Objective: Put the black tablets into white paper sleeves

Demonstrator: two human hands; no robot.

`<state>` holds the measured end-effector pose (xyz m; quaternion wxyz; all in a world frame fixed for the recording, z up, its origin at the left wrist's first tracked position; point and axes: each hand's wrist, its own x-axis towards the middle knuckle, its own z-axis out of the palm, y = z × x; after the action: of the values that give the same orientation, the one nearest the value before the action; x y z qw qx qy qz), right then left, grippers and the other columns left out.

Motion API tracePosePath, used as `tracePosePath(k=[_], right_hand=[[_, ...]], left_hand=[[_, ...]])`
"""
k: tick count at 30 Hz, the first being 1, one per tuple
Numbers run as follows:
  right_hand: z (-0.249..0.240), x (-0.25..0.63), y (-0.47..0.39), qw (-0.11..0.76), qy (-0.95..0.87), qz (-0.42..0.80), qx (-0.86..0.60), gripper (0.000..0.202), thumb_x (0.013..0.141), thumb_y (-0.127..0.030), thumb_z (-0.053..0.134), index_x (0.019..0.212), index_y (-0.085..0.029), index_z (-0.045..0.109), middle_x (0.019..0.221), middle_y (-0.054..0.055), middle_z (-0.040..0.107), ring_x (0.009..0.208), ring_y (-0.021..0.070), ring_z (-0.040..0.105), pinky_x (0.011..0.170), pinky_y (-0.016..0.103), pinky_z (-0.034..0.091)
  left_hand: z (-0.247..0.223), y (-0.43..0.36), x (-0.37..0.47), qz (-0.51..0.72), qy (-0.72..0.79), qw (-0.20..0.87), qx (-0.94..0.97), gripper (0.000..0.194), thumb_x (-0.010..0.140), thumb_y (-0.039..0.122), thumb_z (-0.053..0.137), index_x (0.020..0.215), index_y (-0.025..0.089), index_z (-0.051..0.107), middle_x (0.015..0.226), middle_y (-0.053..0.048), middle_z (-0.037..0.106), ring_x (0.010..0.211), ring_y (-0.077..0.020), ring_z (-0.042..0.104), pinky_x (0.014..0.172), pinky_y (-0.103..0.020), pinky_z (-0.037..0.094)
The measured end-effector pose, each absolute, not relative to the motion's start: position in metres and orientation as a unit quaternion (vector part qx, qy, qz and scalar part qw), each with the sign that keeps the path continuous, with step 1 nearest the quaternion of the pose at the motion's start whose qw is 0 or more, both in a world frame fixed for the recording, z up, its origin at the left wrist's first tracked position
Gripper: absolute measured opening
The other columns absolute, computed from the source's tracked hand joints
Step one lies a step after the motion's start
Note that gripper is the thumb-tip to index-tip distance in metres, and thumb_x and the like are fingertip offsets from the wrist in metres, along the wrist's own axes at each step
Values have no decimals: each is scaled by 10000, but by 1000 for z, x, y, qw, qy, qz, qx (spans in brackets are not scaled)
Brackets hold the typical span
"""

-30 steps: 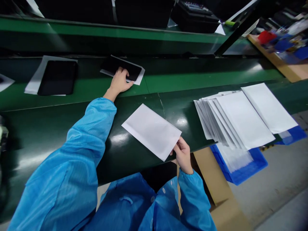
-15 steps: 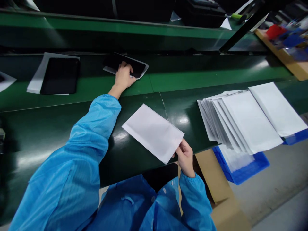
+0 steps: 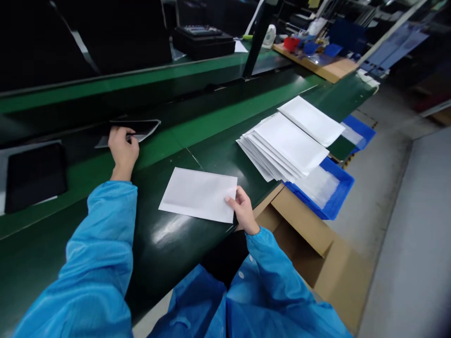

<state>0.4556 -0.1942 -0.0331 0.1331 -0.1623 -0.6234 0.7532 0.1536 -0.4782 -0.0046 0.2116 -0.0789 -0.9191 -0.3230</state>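
Observation:
My left hand (image 3: 123,149) reaches to the far left of the bench, its thumb and fingers closed on a thin black tablet (image 3: 145,126). A pale sheet shows along the tablet's edge; part of the tablet lies behind my fingers. Nearer to me, my right hand (image 3: 243,210) pinches the right end of a flat white envelope (image 3: 195,193), thumb on top. This envelope is over the dark green bench near its front edge. Left of my left hand, another black tablet (image 3: 37,171) rests on white sheets.
A fanned stack of white envelopes (image 3: 292,145) lies to the right, partly over a blue bin (image 3: 338,192). Below the bench edge stands an open cardboard box (image 3: 303,225). A green ledge (image 3: 204,68) and a dark post (image 3: 259,40) are at the back.
My view has swung right, bringing in more of the box and bins. My left fingers have closed on the tablet's edge. The envelope in my right hand has turned to lie more level.

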Motion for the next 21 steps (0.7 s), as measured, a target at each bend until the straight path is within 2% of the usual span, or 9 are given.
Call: tracePosePath(k=[5,8,9,13,15,16,18,21], right_hand=[[-14,465,-172,203,-590,757,-193,218,792,-389,836,868,-267,671,835,-18,710,718,164,640,679,290,569],[7,477,-121,300,-578,730,-208,234,761,-338,839,882,-269,651,861,-2,717,718,164,648,658,284,560],[15,479,-100,365,-574,702,-211,252,743,-328,839,890,-258,647,886,18,726,737,176,664,671,300,572],[39,471,-14,485,-568,636,-197,304,732,-307,794,972,-237,623,1021,20,712,969,207,706,876,371,609],[43,460,20,496,-585,617,-177,310,720,-293,803,970,-225,634,1033,32,712,1019,222,710,876,390,616],[42,455,34,488,-591,617,-177,307,720,-294,808,968,-222,642,1011,34,715,978,221,715,828,390,624],[38,446,54,453,-611,621,-187,288,733,-315,816,954,-222,657,926,24,715,807,193,706,677,354,612],[34,440,72,391,-667,602,-200,257,766,-375,816,926,-242,666,782,-8,684,548,135,607,468,280,502]], left_hand=[[5,-458,190,-313,-911,241,-121,206,898,192,481,1009,242,646,1084,-110,644,1178,-318,639,1081,-516,533],[-1,-443,215,-309,-910,230,-156,210,908,200,494,1025,247,662,1072,-122,666,1172,-324,652,1062,-523,550],[-5,-437,224,-312,-906,225,-179,205,910,205,504,1024,251,668,1072,-120,672,1160,-321,657,1054,-518,556],[-22,-413,258,-333,-876,210,-278,185,912,200,524,981,261,685,1042,-101,700,1070,-299,685,1009,-502,582],[-28,-403,273,-337,-864,205,-314,177,900,179,541,948,261,690,1012,-90,710,1029,-293,696,972,-493,596],[-30,-399,280,-339,-857,205,-331,174,895,169,548,933,261,691,1001,-85,714,1012,-289,701,953,-487,604],[-34,-392,293,-342,-841,208,-363,172,893,149,558,905,259,691,991,-82,720,979,-280,708,910,-471,617],[-39,-387,311,-343,-827,218,-389,187,900,119,562,888,256,689,986,-77,726,942,-259,713,853,-442,626]])
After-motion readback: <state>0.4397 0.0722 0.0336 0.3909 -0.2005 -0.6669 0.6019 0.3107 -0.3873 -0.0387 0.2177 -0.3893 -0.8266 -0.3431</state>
